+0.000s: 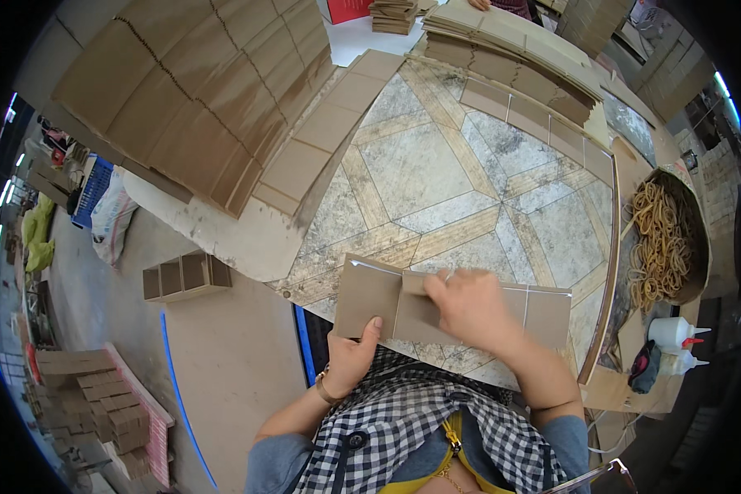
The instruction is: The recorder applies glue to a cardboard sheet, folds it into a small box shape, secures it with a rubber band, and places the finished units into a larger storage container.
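Observation:
A brown cardboard strip (369, 296), scored into panels by crosswise fold lines, lies along the near edge of the patterned tabletop (420, 165). Its left panel is tilted up at a fold, with a whitish line along its top edge. My left hand (352, 361) grips the lower edge of that panel, thumb on top. Bent over the strip's middle, my right hand (476, 306) is closed on the cardboard beside the fold; its fingertips are partly hidden. Right of it, the strip lies flat with pale crosswise lines.
Tall stacks of scored cardboard (198, 90) stand at the far left, and more cardboard sheets (510, 62) at the far right. A tub of tan rubber bands (663, 239) and white squeeze bottles (675, 333) are on the right. A folded cardboard box (188, 277) sits lower left. Another person's hand (479, 4) shows at the top.

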Motion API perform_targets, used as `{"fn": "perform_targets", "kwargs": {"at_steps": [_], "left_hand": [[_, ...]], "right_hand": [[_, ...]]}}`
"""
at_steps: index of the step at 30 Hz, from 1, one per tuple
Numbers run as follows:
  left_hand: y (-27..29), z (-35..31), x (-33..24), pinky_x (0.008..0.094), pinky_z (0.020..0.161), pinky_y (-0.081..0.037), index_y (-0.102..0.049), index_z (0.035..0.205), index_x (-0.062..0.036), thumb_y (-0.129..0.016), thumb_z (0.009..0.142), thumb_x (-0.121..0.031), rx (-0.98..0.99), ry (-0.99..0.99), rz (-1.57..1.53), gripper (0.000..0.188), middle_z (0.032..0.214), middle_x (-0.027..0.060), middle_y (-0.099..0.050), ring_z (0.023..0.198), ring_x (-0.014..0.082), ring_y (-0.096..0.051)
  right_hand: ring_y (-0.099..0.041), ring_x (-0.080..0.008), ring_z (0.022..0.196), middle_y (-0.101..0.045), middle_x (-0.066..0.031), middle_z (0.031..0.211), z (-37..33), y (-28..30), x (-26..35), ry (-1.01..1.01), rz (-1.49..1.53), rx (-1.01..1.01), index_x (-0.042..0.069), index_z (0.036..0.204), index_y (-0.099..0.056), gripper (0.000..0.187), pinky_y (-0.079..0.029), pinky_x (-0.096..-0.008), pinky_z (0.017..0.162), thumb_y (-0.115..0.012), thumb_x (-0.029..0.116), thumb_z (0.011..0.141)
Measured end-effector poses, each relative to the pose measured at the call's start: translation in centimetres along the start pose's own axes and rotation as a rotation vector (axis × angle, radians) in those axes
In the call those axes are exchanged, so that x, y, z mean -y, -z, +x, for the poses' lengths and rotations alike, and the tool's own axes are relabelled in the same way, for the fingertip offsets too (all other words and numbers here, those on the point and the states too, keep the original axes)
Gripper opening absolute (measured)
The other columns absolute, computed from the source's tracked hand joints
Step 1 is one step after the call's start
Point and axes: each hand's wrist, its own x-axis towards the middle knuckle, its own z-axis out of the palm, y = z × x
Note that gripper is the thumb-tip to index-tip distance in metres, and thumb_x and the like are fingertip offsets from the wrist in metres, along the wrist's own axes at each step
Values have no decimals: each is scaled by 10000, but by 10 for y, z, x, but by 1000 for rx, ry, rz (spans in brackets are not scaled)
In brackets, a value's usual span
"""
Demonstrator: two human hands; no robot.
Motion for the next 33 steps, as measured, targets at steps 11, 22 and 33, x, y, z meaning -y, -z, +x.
{"fn": "perform_targets", "kwargs": {"at_steps": [11, 22, 33], "left_hand": [[-26, 16, -29, 425, 981, -414, -310, 1368, 88, -501, 788, 42, 165, -448, 418, 612, 1307, 294, -441, 1187, 422, -474], [-13, 13, -38, 418, 871, -487, -288, 1376, 80, -540, 751, 52, 371, -443, 572, 675, 1240, 303, -491, 1076, 425, -549], [-24, 27, -28, 402, 752, -515, -312, 1360, 82, -515, 781, 56, 552, -658, 565, 615, 1199, 296, -507, 918, 393, -622]], "right_hand": [[-622, -301, 550, -611, -121, 599, 17, 6, -19, -34, 67, -13, 65, 769, -538, 139, -471, -398, 488, -600, 97, 648], [-594, -176, 780, -610, -65, 799, -68, 17, -33, -345, 885, -1258, 9, 882, -570, 215, -461, -321, 619, -616, 216, 844], [-576, -133, 469, -613, -78, 613, -251, -84, 76, -1459, 1514, -832, -32, 758, -618, 323, -429, -219, 419, -595, 251, 912]]}}
